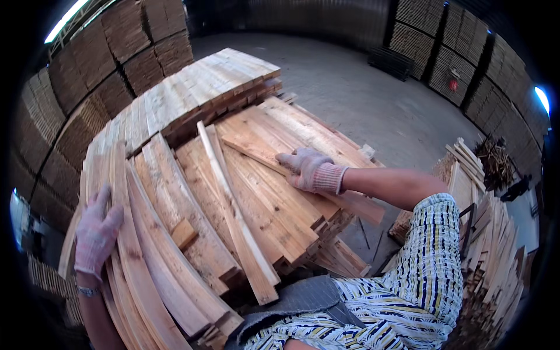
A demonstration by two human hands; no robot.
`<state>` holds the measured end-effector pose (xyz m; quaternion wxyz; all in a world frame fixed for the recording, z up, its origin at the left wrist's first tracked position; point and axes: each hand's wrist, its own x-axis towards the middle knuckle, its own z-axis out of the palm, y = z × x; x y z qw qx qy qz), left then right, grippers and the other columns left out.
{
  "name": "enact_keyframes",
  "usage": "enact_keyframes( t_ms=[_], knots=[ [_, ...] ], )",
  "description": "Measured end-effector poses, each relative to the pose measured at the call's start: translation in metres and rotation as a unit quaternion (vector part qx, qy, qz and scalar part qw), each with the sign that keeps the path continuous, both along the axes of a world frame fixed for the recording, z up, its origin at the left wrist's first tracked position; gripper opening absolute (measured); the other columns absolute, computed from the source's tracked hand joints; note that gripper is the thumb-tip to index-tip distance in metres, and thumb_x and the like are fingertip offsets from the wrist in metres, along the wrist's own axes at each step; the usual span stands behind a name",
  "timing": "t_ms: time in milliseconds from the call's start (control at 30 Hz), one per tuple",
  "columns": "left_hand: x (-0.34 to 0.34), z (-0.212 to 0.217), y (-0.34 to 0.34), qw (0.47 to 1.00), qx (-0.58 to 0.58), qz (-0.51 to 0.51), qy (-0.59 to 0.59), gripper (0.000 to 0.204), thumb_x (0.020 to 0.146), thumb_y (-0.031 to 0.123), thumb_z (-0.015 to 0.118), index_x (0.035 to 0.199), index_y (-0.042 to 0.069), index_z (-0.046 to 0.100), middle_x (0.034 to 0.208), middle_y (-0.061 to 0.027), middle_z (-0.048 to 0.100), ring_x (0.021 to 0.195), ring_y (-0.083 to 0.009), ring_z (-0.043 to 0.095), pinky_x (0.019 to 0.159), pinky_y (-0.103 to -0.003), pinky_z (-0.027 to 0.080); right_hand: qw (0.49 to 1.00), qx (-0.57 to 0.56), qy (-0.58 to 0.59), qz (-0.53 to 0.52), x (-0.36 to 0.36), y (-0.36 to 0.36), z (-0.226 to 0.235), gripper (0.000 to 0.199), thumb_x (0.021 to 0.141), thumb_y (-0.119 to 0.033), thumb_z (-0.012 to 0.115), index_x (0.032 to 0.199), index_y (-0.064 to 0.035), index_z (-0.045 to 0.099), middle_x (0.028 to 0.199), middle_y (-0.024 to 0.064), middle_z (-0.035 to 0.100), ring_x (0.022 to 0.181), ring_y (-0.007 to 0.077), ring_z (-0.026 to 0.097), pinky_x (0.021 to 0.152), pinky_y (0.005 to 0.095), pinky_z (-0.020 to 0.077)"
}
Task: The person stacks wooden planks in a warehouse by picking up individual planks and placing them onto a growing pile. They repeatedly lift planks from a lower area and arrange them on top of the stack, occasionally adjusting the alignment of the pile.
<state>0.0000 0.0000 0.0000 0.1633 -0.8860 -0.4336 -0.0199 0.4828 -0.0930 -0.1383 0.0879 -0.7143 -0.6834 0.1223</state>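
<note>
From the head camera: the gloved left hand (96, 233), at eight o'clock, lies open and flat on the long planks (137, 256) at the stack's left edge. The gloved right hand (307, 168), just right of centre, rests with fingers spread on a loose board (256, 153) atop the plank stack (233, 192). Stacked timber bundles (461, 52) with a small red mark (453, 84) stand at two o'clock.

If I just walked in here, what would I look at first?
Probably the big heap of pale wooden boards filling the middle, fanned out and piled unevenly. Two gloved hands rest on it: the left hand lies on boards at the left edge, and the right hand presses on a board near the centre. All around the grey floor, tall stacks of wood line the walls.
</note>
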Motion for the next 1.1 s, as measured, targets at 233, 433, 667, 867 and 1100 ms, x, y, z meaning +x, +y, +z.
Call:
enact_keyframes(
  t_ms=[233, 433, 667, 867, 1100],
  knots=[
    [0.054, 0.012, -0.027, 0.969, -0.113, 0.150, -0.161, 0.061, 0.093, 0.028, 0.058, 0.145, 0.000, 0.044, 0.147, -0.0301, 0.041, 0.140, -0.0450, 0.034, 0.117, -0.043, 0.027, 0.985, 0.082, -0.108, -0.108, 0.141, 0.021, 0.006, 0.041, 0.089, -0.026, 0.055, 0.129, -0.0236, 0.061, 0.111, 0.0204, 0.061, 0.103, 0.0359, 0.061, 0.082, 0.0458, 0.0539],
    [0.065, 0.018, -0.027, 0.982, -0.083, 0.104, -0.135, 0.058, 0.090, 0.026, 0.059, 0.140, -0.001, 0.048, 0.141, -0.0293, 0.047, 0.132, -0.0466, 0.041, 0.113, -0.045, 0.033, 0.985, 0.072, 0.058, -0.148, 0.211, 0.074, -0.053, 0.043, 0.094, -0.034, 0.049, 0.134, -0.0219, 0.061, 0.128, 0.0154, 0.065, 0.115, 0.0347, 0.062, 0.102, 0.0397, 0.0466],
    [0.032, 0.002, -0.025, 0.994, 0.054, -0.081, 0.040, 0.014, 0.085, 0.013, 0.059, 0.095, 0.003, 0.059, 0.132, -0.0245, 0.053, 0.116, -0.0433, 0.054, 0.093, -0.047, 0.049, 0.990, 0.005, 0.035, -0.137, 0.167, 0.073, -0.032, 0.043, 0.095, -0.033, 0.047, 0.129, -0.0110, 0.064, 0.126, 0.0163, 0.066, 0.115, 0.0344, 0.062, 0.100, 0.0394, 0.0477],
    [0.075, 0.008, -0.027, 0.972, -0.061, 0.213, -0.082, 0.067, 0.095, 0.053, 0.046, 0.142, 0.005, 0.046, 0.149, -0.0273, 0.040, 0.136, -0.0411, 0.042, 0.110, -0.044, 0.038, 0.967, 0.232, -0.008, 0.101, 0.039, 0.108, 0.026, 0.061, 0.095, -0.041, 0.054, 0.141, -0.0024, 0.049, 0.132, 0.0267, 0.058, 0.117, 0.0380, 0.061, 0.100, 0.0404, 0.0478],
    [0.027, 0.059, -0.041, 0.948, -0.210, 0.104, -0.216, 0.071, 0.096, 0.049, 0.053, 0.147, 0.002, 0.041, 0.153, -0.0232, 0.038, 0.140, -0.0330, 0.040, 0.115, -0.037, 0.033, 0.871, 0.014, 0.427, 0.241, -0.250, 0.108, 0.071, 0.101, 0.089, -0.069, 0.055, 0.151, 0.0052, 0.026, 0.130, 0.0248, 0.055, 0.101, 0.0254, 0.060, 0.086, 0.0365, 0.0510]
  ],
)
